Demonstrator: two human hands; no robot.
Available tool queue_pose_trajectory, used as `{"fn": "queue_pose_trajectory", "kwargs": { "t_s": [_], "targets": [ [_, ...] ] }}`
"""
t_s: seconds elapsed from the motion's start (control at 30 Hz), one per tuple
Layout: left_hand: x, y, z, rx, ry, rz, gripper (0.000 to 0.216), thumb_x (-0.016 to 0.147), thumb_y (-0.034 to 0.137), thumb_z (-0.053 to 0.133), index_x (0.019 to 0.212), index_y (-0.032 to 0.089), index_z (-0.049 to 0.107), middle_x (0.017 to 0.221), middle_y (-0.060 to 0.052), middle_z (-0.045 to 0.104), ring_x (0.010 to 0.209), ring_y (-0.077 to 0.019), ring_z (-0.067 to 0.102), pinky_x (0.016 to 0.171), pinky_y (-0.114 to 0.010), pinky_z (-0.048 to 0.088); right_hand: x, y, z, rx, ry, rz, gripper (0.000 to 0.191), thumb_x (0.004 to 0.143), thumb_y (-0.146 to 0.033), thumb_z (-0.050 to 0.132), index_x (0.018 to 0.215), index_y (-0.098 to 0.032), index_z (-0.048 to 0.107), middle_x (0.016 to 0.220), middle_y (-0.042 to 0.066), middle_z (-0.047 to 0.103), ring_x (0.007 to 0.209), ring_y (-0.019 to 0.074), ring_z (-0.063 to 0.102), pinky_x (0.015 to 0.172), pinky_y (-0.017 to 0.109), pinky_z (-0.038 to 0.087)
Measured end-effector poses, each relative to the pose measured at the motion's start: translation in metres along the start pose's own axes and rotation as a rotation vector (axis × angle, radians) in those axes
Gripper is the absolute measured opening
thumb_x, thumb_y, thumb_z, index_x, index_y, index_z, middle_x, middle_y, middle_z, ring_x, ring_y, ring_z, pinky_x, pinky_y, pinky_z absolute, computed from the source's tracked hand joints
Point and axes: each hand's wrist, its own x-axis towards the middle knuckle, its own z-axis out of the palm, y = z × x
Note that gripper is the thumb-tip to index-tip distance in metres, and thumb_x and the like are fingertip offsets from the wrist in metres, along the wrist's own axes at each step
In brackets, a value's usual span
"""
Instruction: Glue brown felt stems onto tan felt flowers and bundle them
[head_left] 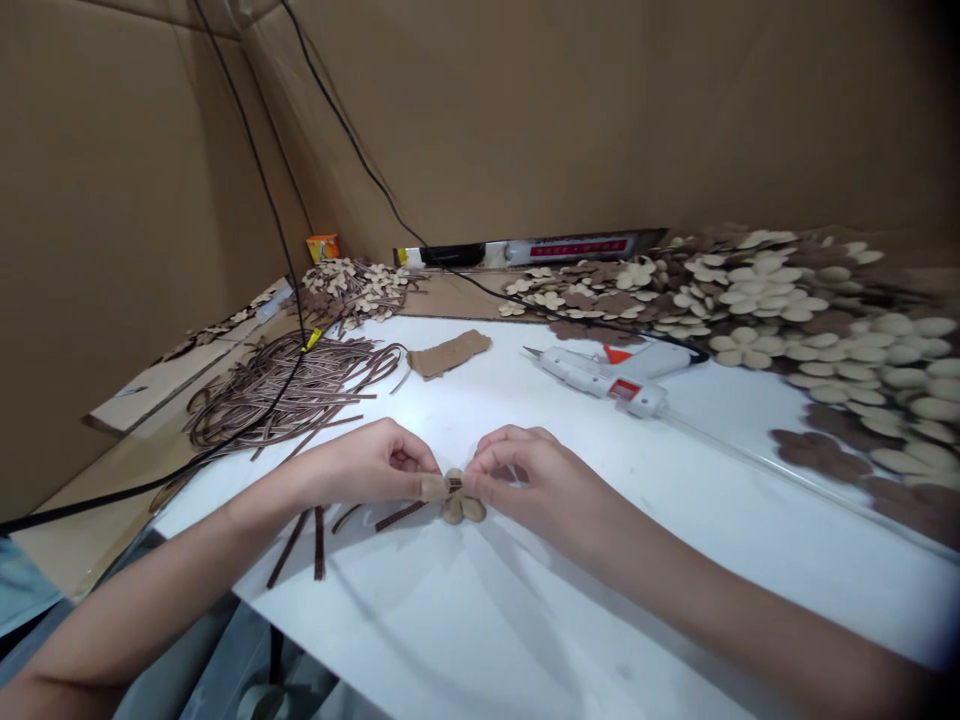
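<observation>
Between my two hands, low over the white board (600,620), is a small beige fabric flower (465,508) with a short brown woven strip (454,484) across its middle. My left hand (379,465) is closed, thumb and fingertips pinching the flower's left side. From the right, my closed right hand (529,470) pinches the opposite side. Fingers cover part of the flower, so I cannot tell exactly where the strip's ends lie. Several cut brown strips (319,545) rest on the board below my left hand.
A white glue gun (592,378) lies behind my right hand. Beige and brown flowers (765,285) are heaped at right. A bundle of brown cords (277,390), a cardboard scrap (450,353) and an orange box (323,248) are further back. A black cable (360,150) crosses the area.
</observation>
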Motion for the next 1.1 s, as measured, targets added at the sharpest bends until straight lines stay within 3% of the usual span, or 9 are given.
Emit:
{"fn": "queue_pose_trajectory", "kwargs": {
  "t_s": [0.17, 0.37, 0.77, 0.97, 1.1],
  "targets": [
    [0.000, -0.001, 0.009, -0.083, 0.070, -0.018, 0.025, 0.075, 0.034, 0.057, 0.074, 0.010, 0.065, 0.055, 0.004, 0.043, 0.051, -0.0065, 0.031, 0.045, -0.018, 0.025, 0.003, 0.005, 0.003, -0.007, 0.001, -0.052, 0.022, 0.075, -0.029, 0.054, 0.059, -0.025, 0.068, 0.081, 0.000, 0.064, 0.087, 0.0206, 0.054, 0.071, 0.029, 0.038],
    [-0.003, 0.001, 0.015, 0.004, 0.064, -0.004, 0.029, 0.079, 0.037, 0.053, 0.076, 0.011, 0.065, 0.056, 0.003, 0.040, 0.053, -0.0073, 0.031, 0.045, -0.019, 0.023, -0.001, 0.005, 0.003, 0.010, 0.018, -0.007, 0.021, 0.076, -0.035, 0.055, 0.059, -0.027, 0.067, 0.086, 0.000, 0.063, 0.093, 0.0212, 0.050, 0.075, 0.030, 0.037],
    [0.004, -0.001, 0.016, -0.158, 0.127, -0.083, 0.033, 0.068, 0.044, 0.064, 0.068, 0.011, 0.061, 0.051, 0.005, 0.040, 0.047, -0.0063, 0.029, 0.040, -0.019, 0.020, -0.001, -0.002, 0.000, -0.014, 0.037, -0.011, 0.022, 0.077, -0.036, 0.054, 0.062, -0.026, 0.067, 0.091, 0.001, 0.062, 0.100, 0.0232, 0.045, 0.081, 0.033, 0.036],
    [0.006, -0.002, 0.021, -0.117, 0.161, -0.153, 0.034, 0.069, 0.047, 0.063, 0.068, 0.013, 0.061, 0.047, 0.007, 0.035, 0.042, -0.0059, 0.025, 0.038, -0.020, 0.014, -0.002, -0.006, -0.007, -0.093, 0.049, -0.008, 0.020, 0.077, -0.033, 0.057, 0.062, -0.023, 0.066, 0.091, 0.002, 0.062, 0.101, 0.0241, 0.045, 0.084, 0.037, 0.037],
    [0.006, -0.002, 0.027, -0.042, 0.213, -0.152, 0.036, 0.070, 0.049, 0.060, 0.067, 0.013, 0.063, 0.048, 0.006, 0.034, 0.045, -0.0066, 0.024, 0.040, -0.021, 0.014, 0.000, -0.003, -0.007, -0.187, 0.064, -0.092, 0.018, 0.079, -0.027, 0.057, 0.065, -0.023, 0.067, 0.092, 0.004, 0.061, 0.099, 0.0234, 0.045, 0.084, 0.037, 0.038]
  ]
}}
